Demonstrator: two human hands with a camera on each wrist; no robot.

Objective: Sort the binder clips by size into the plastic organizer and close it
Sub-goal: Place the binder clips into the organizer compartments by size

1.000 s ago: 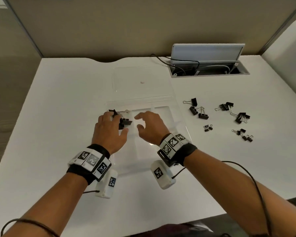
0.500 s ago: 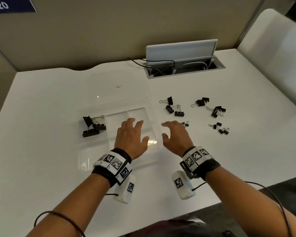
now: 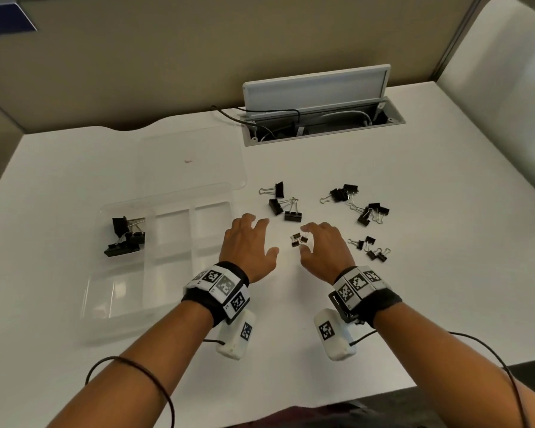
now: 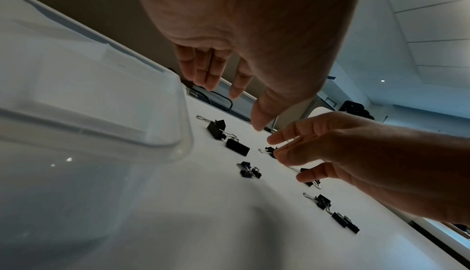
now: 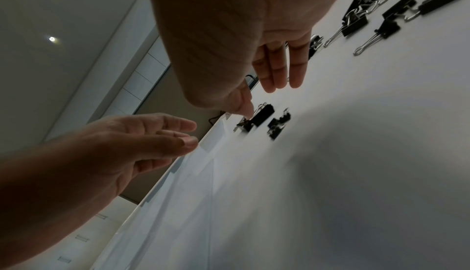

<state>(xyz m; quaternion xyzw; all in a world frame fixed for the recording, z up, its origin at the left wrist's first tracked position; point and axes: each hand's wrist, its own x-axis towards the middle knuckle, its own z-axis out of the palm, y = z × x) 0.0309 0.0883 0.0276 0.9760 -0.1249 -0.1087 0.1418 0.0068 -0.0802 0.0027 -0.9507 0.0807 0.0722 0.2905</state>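
The clear plastic organizer (image 3: 121, 316) lies on the left of the white table with its lid (image 3: 198, 177) open flat behind it. Three large black binder clips (image 3: 124, 236) sit in its far-left compartment. My left hand (image 3: 260, 239) hovers just right of the organizer, fingers spread and holding nothing. My right hand (image 3: 309, 239) hangs over two small clips (image 3: 299, 240), its fingers relaxed and the thumb tip close to them (image 5: 278, 125); nothing is pinched. Medium clips (image 3: 284, 206) lie just beyond both hands.
More loose clips lie to the right: one cluster (image 3: 340, 193), another (image 3: 372, 213), and small ones (image 3: 370, 248). An open cable hatch (image 3: 318, 118) with wires sits at the table's back. A partition wall stands behind, and a white chair (image 3: 507, 72) at the right.
Both hands left the organizer and moved right to the loose clips. The large clips stay in the far-left compartment. The head view swung right.
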